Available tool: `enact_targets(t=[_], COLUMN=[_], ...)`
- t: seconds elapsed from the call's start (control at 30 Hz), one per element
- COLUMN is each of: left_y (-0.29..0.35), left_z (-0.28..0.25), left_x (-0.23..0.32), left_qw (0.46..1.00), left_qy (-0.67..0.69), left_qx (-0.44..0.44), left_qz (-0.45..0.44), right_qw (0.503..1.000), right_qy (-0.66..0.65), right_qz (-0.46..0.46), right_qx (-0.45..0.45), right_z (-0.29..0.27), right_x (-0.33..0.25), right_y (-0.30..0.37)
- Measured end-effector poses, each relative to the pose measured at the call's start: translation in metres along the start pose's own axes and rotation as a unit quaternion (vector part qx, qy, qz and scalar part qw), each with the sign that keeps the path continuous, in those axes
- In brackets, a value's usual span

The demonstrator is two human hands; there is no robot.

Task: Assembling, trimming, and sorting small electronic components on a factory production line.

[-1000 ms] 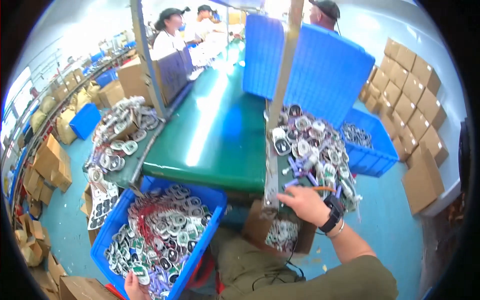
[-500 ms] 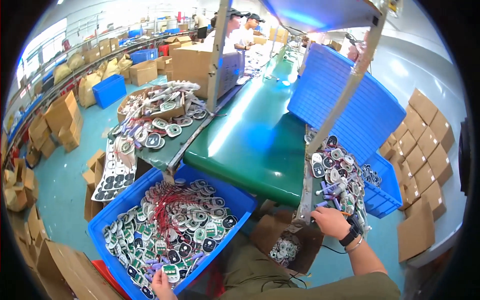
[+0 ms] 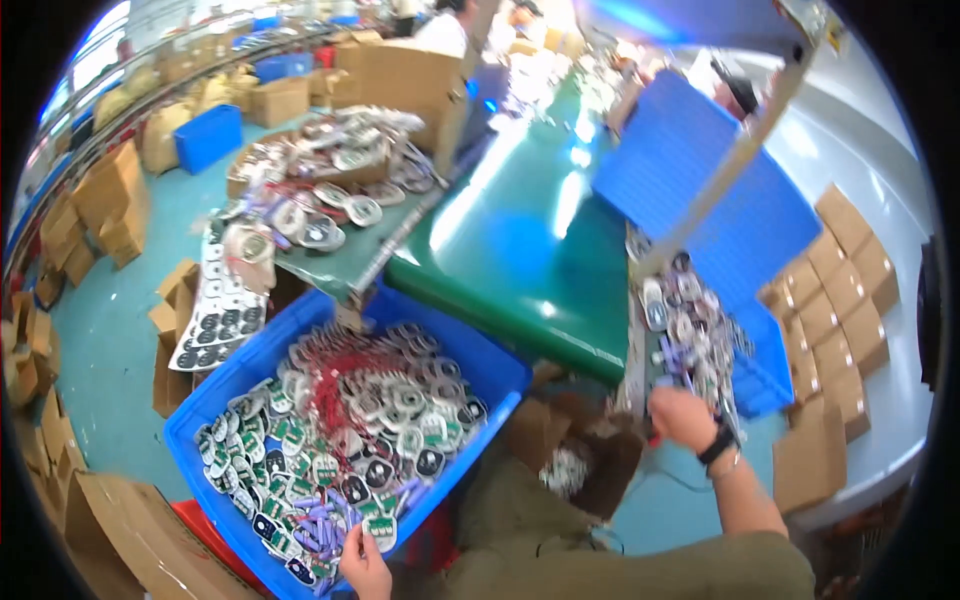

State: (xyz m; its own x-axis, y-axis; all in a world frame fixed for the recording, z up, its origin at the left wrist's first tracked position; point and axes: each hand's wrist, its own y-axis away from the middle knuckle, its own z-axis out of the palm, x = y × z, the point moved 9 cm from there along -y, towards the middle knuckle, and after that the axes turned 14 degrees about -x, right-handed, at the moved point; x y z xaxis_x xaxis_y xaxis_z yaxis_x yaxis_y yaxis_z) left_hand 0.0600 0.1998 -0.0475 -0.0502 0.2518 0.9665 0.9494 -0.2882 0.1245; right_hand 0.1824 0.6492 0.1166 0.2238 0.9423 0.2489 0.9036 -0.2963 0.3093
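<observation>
My left hand (image 3: 366,568) pinches a round white part with a green circuit board (image 3: 379,531) at the near edge of a large blue bin (image 3: 455,325). Heaped in that bin are white parts with green boards (image 3: 325,468), red wires (image 3: 328,392) and purple cylinders (image 3: 325,530). At the near end of the right-hand bench, my right hand (image 3: 684,420) is closed with its fingers turned down. A bit of red shows beneath its fingers; motion blur keeps me from telling what it holds. A pile of white parts and purple cylinders (image 3: 690,325) lies just beyond it.
A green conveyor belt (image 3: 510,260) runs away ahead between metal posts. Left of it, a bench carries another heap of parts (image 3: 325,215). A blue crate (image 3: 710,200) leans at the right. Below the belt stands an open cardboard box (image 3: 610,450). People work farther back.
The whole view has shifted and blurred slightly. My left hand still pinches the white part over the bin. The orange thing near my right hand no longer shows; a red bit appears beneath its fingers.
</observation>
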Motion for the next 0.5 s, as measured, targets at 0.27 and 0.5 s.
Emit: enact_targets(t=[0.27,0.5], left_y=[0.001,0.009], left_z=[-0.005,-0.016], left_x=[-0.004,-0.006], left_qw=[0.999,0.993], left_qy=[0.052,0.11], left_qx=[-0.007,0.026], left_qz=[0.007,-0.01], right_qw=[0.796,0.61], right_qy=[-0.588,-0.781], right_qz=[0.017,-0.024], right_qx=[0.14,0.136], right_z=[-0.022,-0.033], right_x=[0.087,0.074], right_y=[-0.009,0.007])
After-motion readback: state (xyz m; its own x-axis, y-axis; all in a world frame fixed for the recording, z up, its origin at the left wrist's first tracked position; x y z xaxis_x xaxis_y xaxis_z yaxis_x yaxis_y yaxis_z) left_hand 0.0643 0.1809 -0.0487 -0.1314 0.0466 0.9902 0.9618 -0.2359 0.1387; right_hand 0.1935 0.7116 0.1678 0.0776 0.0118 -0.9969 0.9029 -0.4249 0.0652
